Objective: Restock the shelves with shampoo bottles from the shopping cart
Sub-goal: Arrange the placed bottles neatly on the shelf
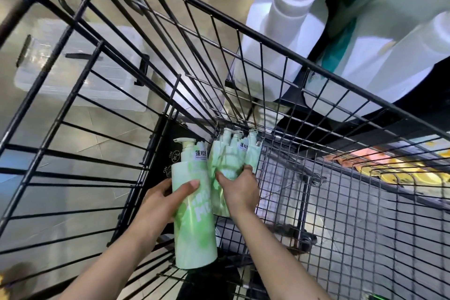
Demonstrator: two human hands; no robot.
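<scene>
The left hand (160, 198) is wrapped round a pale green plastic pump shampoo bottle (193, 214), lifted inside the black wire shopping cart (287, 61). Just beside it, the right hand (239, 189) curls over a cluster of matching green bottles (229, 156) lying at the cart's far end. Beyond the rim, white bottles (287, 19) already stand on a shelf; judging by this, several bottles remain to shelve

Pale green mottled shampoo bottles (194, 214), black wire shopping cart (243, 31).
</scene>
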